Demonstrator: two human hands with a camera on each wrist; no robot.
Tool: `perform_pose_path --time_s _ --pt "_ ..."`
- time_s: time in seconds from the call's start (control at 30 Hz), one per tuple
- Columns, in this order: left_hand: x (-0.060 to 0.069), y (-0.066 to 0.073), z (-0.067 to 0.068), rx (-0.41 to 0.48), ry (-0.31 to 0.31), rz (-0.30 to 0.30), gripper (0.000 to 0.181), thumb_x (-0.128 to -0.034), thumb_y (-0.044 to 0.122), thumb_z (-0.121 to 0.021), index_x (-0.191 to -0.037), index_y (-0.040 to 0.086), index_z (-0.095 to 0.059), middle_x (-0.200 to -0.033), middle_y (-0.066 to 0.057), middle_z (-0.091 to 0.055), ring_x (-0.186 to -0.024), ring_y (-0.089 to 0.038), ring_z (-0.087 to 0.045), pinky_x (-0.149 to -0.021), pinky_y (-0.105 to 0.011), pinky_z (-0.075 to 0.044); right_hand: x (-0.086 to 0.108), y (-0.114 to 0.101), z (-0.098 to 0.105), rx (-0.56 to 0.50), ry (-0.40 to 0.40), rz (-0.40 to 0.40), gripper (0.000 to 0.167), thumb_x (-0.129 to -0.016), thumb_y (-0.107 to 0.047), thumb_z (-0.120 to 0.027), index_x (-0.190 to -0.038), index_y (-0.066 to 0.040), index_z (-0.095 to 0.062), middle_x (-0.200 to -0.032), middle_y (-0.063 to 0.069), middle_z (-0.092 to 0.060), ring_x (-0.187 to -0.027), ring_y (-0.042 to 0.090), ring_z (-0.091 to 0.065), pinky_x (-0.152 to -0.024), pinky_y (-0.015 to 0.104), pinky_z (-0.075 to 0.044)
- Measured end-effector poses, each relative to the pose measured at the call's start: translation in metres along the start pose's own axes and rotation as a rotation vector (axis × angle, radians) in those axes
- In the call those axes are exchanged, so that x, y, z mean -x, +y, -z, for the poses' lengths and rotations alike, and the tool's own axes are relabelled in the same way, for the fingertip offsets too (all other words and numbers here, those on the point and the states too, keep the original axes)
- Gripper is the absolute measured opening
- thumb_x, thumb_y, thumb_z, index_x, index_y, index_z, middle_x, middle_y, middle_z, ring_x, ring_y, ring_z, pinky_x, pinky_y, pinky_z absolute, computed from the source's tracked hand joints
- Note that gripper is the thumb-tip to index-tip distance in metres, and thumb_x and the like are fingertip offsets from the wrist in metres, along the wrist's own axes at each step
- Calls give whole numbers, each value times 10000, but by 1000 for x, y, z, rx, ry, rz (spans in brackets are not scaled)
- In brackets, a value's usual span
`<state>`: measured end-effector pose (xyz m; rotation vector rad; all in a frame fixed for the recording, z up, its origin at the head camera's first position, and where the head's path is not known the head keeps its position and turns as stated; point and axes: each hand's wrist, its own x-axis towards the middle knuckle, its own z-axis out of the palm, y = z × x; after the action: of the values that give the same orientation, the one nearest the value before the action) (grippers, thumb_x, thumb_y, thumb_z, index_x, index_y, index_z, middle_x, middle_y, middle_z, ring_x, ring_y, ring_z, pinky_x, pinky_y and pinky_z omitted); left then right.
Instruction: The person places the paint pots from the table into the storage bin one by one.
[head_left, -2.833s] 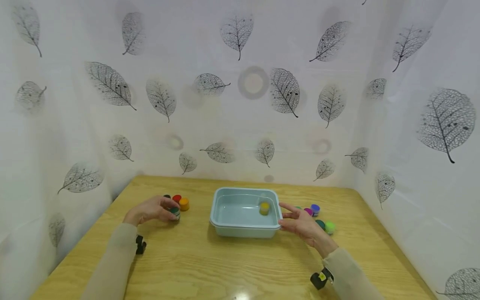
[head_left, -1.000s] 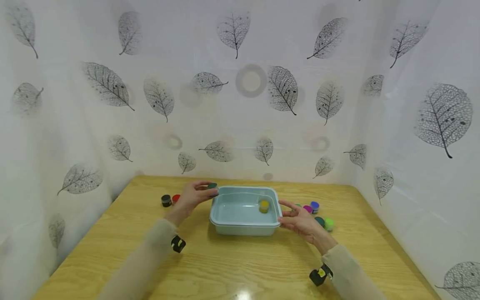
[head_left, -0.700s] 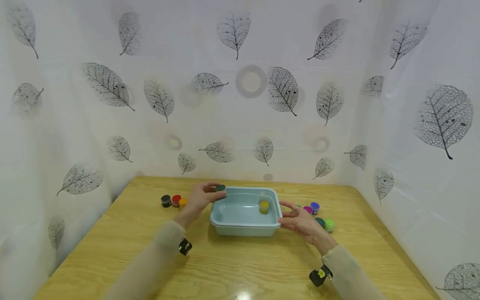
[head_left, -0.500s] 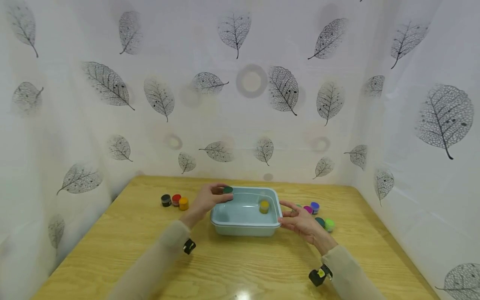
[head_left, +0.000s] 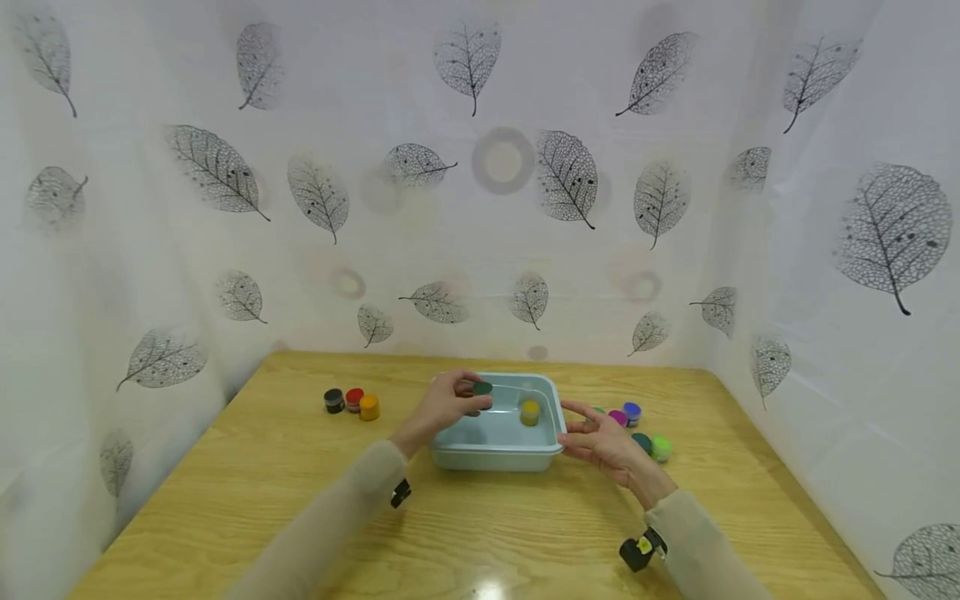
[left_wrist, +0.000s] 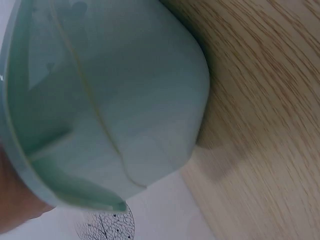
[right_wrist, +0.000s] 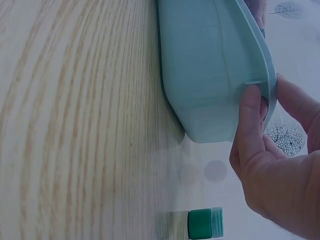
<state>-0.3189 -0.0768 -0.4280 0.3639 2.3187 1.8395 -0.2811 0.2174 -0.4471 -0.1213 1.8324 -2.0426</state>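
Note:
My left hand pinches a small dark green-topped paint jar over the inside of a pale blue plastic tub. Whether this jar touches the tub's floor cannot be made out. Inside, toward the right, stands a yellow paint jar. At the tub's right end, my right hand grips the rim, thumb on one side and fingers against the outer wall in the right wrist view. The left wrist view shows mostly the tub's outer wall, with part of the left hand beyond the rim; the held jar is hidden there.
Left of the tub stand a black jar, a red jar and an orange jar on the wooden table. Several more stand close by the right hand, including blue, magenta and lime. A leaf-print curtain surrounds the table.
The left hand has picked the dark green-topped jar off the table at left and carried it rightward over the tub's rim to above its inside. The right hand stays on the rim.

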Motion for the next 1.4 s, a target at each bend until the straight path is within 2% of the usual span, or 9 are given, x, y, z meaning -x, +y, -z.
perform_pose_path --time_s 0.23,0.33,0.53,0.73,0.93,1.07,1.27,1.4 --pt "-2 3 -15 -29 -54 27 427 -871 146 -747 -1242 31 -571 -1081 -159 -680 -977 -378 -688 -878 -488 -586 0 0 0 10 -7 6 773 -894 30 -664 -1538 -44 -243 -1090 111 -601 -1005 207 -666 -908 348 -587" --pt "-3 2 -19 -30 -77 17 446 -852 143 -767 -1242 26 -586 -1075 -165 -679 -969 -412 -687 -860 -489 -593 0 0 -1 12 -7 8 770 -898 32 -659 -1539 -45 -242 -1098 114 -597 -1012 209 -664 -914 349 -584" --pt "-7 1 -29 -23 -116 0 362 -842 68 -761 -1160 -21 -612 -1020 -185 -691 -957 -452 -676 -837 -482 -602 -1 0 -2 17 -6 6 762 -903 18 -659 -1538 -48 -244 -1114 127 -590 -1021 218 -658 -911 343 -585" --pt "-12 3 -38 -70 -121 40 360 -832 61 -767 -1146 -11 -605 -974 -156 -684 -900 -428 -685 -802 -455 -612 0 0 -1 22 -17 7 762 -910 10 -653 -1541 -44 -229 -1150 152 -599 -1039 224 -657 -914 340 -584" --pt "-18 6 -45 -43 -106 85 390 -827 56 -772 -1162 -30 -592 -1017 -168 -670 -942 -418 -678 -823 -452 -608 0 -1 -1 46 -24 13 747 -917 -6 -652 -1537 -43 -236 -1174 177 -586 -1060 236 -642 -934 361 -577" --pt "-20 5 -49 -54 -106 101 444 -814 60 -787 -1188 -59 -580 -1057 -185 -661 -907 -374 -691 -813 -423 -614 1 -1 0 44 -27 9 754 -915 -3 -653 -1537 -33 -228 -1178 173 -595 -1080 252 -639 -936 357 -576" --pt "-25 5 -54 -129 -115 105 391 -768 9 -808 -1117 -42 -638 -1051 -185 -677 -776 -226 -687 -778 -404 -623 3 -1 2 41 -34 13 762 -918 -7 -651 -1542 -36 -215 -1182 169 -596 -1079 246 -646 -937 356 -575" --pt "-29 2 -55 -181 -121 106 375 -723 -13 -830 -1068 -28 -682 -1060 -187 -680 -760 -214 -682 -709 -348 -628 3 -2 0 43 -31 15 757 -917 -6 -652 -1540 -36 -223 -1165 161 -592 -1071 238 -643 -935 351 -576"
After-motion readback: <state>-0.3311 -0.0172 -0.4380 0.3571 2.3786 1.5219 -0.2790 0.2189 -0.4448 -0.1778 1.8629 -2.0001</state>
